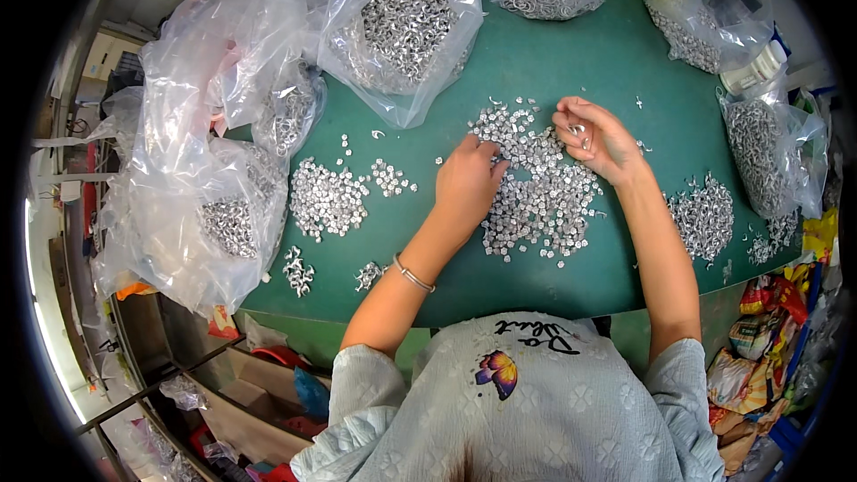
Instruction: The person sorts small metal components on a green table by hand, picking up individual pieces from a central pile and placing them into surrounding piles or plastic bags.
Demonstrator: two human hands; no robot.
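A spread of small silver metal pieces (536, 201) lies in the middle of the green table (571, 62). My left hand (464, 183) rests palm down on the left edge of this pile, fingers on the pieces. My right hand (596, 136) hovers over the pile's upper right, fingers pinched around a few small silver pieces. A thin bracelet (412, 275) circles my left wrist.
Smaller heaps of silver pieces lie at the left (326, 198) and right (705, 214). Clear plastic bags of the same parts crowd the left side (223, 214), the back (402, 27) and the right edge (768, 152). A white bottle (754, 67) stands at back right.
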